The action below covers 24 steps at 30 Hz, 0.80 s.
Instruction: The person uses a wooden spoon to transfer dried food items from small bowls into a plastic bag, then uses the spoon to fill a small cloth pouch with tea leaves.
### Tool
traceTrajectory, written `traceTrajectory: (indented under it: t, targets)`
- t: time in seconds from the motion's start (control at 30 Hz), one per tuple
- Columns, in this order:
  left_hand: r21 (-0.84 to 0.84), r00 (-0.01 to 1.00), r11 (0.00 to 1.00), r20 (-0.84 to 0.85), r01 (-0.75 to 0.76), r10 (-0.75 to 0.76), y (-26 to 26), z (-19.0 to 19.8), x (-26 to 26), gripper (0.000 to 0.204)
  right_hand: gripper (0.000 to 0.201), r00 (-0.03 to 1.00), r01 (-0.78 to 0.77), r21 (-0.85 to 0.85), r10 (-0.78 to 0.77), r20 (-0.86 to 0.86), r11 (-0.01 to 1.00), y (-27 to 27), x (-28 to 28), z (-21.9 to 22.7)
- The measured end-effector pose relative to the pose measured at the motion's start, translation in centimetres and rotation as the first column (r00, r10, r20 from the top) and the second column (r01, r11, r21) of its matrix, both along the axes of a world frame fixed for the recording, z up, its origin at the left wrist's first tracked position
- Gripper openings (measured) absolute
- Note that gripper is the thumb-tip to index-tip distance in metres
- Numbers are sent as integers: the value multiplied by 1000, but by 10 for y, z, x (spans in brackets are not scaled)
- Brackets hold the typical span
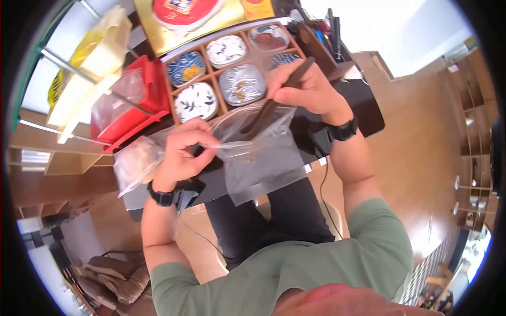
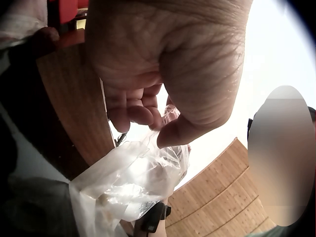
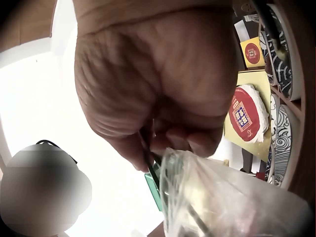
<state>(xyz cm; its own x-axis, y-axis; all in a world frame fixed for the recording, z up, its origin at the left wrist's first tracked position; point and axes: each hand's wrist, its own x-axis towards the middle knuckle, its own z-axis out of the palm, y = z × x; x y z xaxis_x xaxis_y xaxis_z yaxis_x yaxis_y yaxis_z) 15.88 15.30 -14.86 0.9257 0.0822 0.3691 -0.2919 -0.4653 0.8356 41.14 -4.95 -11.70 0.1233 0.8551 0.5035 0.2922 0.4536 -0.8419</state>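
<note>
My left hand (image 1: 184, 150) pinches the rim of a clear plastic zip bag (image 1: 263, 163) between thumb and fingers. The bag hangs over the table's near edge with its mouth spread. In my right hand (image 1: 303, 87) is a long dark brown utensil (image 1: 268, 108), gripped near its upper end. Its lower part slants down into the bag mouth and shows through the plastic; its tip shape I cannot tell. In the right wrist view the bag (image 3: 232, 197) rises close below the curled fingers. The left wrist view shows the crumpled bag (image 2: 143, 168) under the thumb.
Just beyond the hands stands a wooden divided tray (image 1: 215, 79) with several patterned dishes, including a grey one (image 1: 242, 85). Behind it is a gold board with a red round package (image 1: 187, 13). A red bin (image 1: 153, 87) and a filled plastic bag (image 1: 138, 160) are left.
</note>
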Motion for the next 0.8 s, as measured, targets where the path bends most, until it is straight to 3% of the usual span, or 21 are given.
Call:
traceTrajectory:
  t: [0.07,0.13,0.17,0.23,0.3,0.37,0.43,0.57,0.8]
  targets:
    - [-22,1000,1000,-10,-10,10,0,1,-3,18,12,998,-24,-10,24,-64,1000,1,2,-6]
    - [-77,999,996,3,45,-45,1,0,-2,16,13,937,72,-21,-75,-341,997,2,9,-14]
    - [-92,999,995,-11,39,-40,-1,-2,-6,16,17,935,103,-35,-109,-336,994,4,14,-17]
    - [-107,998,994,-53,24,-29,-1,1,-6,16,16,940,324,18,-320,-120,946,8,9,-13]
    - [-59,1000,998,-10,23,-23,-3,7,-5,17,15,925,377,81,-379,4,923,18,12,-24]
    - [-65,1000,998,-9,22,-22,-3,6,-5,17,10,935,356,3,-356,-14,935,17,11,-26]
    - [-66,1000,997,1,27,-27,-2,4,-5,17,10,918,395,-53,-390,73,917,17,8,-25]
    - [-66,999,997,-9,39,-40,-3,5,-6,18,9,861,434,53,-431,271,900,20,3,-20]
    - [-52,999,997,4,47,-47,-3,6,-6,21,12,834,397,144,-422,356,907,25,3,-23]
